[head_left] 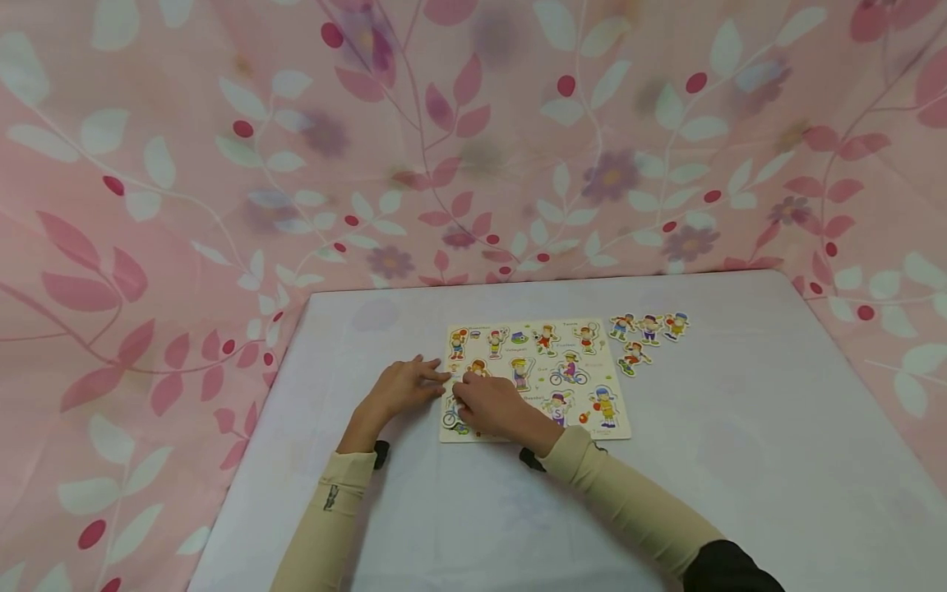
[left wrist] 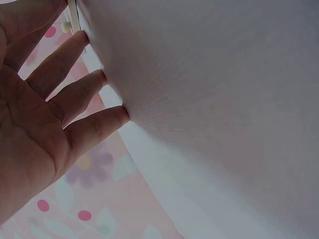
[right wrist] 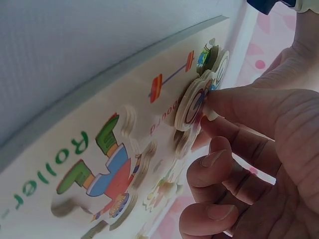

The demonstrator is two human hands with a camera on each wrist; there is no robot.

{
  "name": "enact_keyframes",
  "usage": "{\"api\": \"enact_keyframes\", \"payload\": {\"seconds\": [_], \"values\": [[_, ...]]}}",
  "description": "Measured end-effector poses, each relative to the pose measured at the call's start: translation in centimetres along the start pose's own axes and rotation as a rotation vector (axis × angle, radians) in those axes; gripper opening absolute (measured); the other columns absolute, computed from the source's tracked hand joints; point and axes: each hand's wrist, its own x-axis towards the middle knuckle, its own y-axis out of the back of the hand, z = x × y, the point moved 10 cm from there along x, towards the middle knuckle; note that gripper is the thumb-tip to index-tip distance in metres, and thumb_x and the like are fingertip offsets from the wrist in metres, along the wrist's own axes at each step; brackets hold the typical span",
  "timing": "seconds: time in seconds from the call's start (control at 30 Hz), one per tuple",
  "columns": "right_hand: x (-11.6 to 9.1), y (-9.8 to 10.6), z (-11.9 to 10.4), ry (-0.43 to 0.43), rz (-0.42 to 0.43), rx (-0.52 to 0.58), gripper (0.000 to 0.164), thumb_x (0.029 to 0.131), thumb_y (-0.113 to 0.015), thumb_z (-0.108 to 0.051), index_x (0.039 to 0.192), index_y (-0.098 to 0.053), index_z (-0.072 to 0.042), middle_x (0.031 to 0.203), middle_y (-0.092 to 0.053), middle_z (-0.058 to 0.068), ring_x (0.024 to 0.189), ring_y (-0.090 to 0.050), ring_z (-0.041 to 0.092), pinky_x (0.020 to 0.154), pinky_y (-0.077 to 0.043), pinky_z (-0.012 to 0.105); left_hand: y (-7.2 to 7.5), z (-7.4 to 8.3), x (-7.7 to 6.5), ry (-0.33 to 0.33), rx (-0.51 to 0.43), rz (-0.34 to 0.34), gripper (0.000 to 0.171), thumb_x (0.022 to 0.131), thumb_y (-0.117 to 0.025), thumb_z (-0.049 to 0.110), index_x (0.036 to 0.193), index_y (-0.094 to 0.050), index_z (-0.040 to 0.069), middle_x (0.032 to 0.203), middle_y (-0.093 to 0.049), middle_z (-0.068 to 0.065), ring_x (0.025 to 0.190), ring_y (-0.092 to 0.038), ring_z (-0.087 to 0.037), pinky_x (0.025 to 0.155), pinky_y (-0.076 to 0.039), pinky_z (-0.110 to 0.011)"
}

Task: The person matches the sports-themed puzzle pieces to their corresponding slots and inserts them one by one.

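Note:
A flat puzzle board [head_left: 536,390] with printed words and colourful sports figures lies on the table. Over its lower left part, my right hand [head_left: 497,405] pinches a bicycle-shaped puzzle piece [head_left: 450,418] between thumb and index finger. In the right wrist view the round wheels of that bicycle piece [right wrist: 191,107] stand slightly tilted above the board, and the other fingers are curled below. My left hand [head_left: 404,389] rests at the board's left edge. Its fingers [left wrist: 94,127] are spread, with fingertips on the white tablecloth, in the left wrist view.
Several loose figure pieces [head_left: 650,330] lie on the table just right of the board's upper corner. The white-covered table [head_left: 740,460] reaches back to a pink floral curtain [head_left: 473,148], which also hangs along both sides.

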Motion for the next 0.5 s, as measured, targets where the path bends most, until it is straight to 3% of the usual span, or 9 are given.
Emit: {"api": "enact_keyframes", "payload": {"seconds": [0.3,0.5], "values": [[0.0,0.0,-0.2,0.004,-0.007,0.006,0.008,0.095,-0.066,-0.024,0.095,-0.063,-0.017,0.084,-0.05,-0.004,0.064,-0.046,0.009,0.053,-0.039,0.026,0.1,-0.1,0.0,0.013,0.005,-0.004,0.031,0.088,-0.076,0.027,0.119,-0.074,0.023,0.137,-0.057,-0.007,0.135,-0.042,-0.039,0.108,-0.032,-0.057],[-0.4,0.8,1.6,-0.03,0.021,-0.02,0.008,0.094,-0.065,-0.024,0.091,-0.061,-0.018,0.083,-0.048,-0.005,0.062,-0.045,0.01,0.052,-0.039,0.026,0.1,0.0,-0.1,-0.001,0.008,-0.006,0.032,0.088,-0.076,0.028,0.12,-0.073,0.022,0.137,-0.057,-0.008,0.134,-0.042,-0.041,0.108,-0.033,-0.057]]}}
